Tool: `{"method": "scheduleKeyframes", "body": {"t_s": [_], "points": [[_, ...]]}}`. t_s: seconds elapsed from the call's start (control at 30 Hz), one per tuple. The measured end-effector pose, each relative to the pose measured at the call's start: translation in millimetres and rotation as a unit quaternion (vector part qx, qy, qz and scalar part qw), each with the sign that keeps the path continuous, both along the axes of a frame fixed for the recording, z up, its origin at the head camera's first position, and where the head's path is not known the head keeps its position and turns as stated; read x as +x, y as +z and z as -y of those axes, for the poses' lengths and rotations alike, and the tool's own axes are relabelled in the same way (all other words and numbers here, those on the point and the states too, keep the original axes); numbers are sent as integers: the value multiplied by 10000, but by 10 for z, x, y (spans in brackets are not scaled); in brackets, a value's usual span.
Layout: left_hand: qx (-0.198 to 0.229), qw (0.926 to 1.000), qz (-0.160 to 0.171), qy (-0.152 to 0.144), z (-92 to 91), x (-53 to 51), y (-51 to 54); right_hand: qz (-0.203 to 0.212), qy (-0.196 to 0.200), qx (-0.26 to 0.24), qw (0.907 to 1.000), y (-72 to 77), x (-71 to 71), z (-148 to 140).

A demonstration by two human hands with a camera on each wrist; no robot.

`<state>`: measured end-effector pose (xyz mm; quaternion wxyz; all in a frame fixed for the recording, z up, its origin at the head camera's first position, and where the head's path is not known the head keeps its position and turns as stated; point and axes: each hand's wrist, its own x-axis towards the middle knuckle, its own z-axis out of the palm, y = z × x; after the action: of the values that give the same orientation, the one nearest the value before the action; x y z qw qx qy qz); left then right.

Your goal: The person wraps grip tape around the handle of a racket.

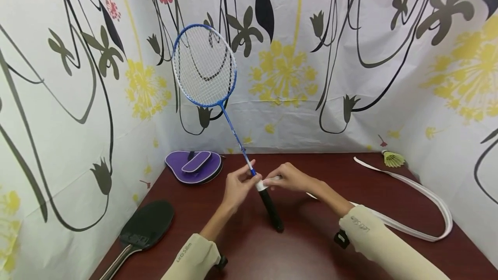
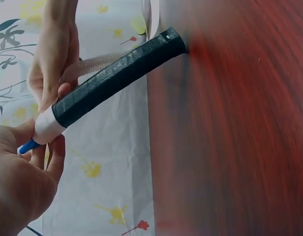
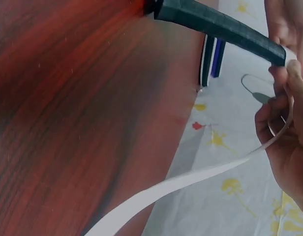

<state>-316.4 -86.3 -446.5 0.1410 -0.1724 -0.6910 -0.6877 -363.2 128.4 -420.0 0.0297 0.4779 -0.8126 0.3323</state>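
Observation:
A blue and white badminton racket (image 1: 231, 126) stands tilted, head up and leaning left, with its dark handle (image 1: 271, 208) pointing down at the table. My left hand (image 1: 237, 187) pinches it where the blue shaft meets the handle. A white band (image 2: 47, 127) circles the handle's top end in the left wrist view. My right hand (image 1: 292, 178) pinches a long strip of white tape (image 3: 166, 189) beside that band. From there the strip trails right and loops over the table. The handle below the band (image 2: 117, 78) shows black wrapping.
A black table tennis bat (image 1: 149, 224) lies on the dark red table (image 1: 311, 245) at the left. Behind it sits a purple bat case (image 1: 183, 165). A yellow shuttlecock (image 1: 394, 159) is in the back right corner. Patterned cloth (image 1: 330, 77) surrounds the table's back and sides.

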Motion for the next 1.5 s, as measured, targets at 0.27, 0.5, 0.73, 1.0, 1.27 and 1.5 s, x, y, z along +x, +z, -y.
{"method": "scheduleKeyframes", "body": {"t_s": [0.27,0.5,0.73,1.0,1.27,1.5], "points": [[-264,9981,-114,-553,37,-4,32,326,237,70,9992,22,-61,-18],[-320,9966,-161,-743,46,44,22,522,246,301,9979,21,-9,-6],[-1080,9936,-320,24,-11,37,-27,-77,-132,146,9998,-12,16,32],[-538,9984,-66,-140,-10,16,29,576,-54,8,9983,-3,-24,-33],[-840,9945,180,-602,73,10,89,1148,214,169,9930,12,-26,27],[-959,9952,-46,-192,36,0,7,1204,253,309,9919,10,14,96]]}}
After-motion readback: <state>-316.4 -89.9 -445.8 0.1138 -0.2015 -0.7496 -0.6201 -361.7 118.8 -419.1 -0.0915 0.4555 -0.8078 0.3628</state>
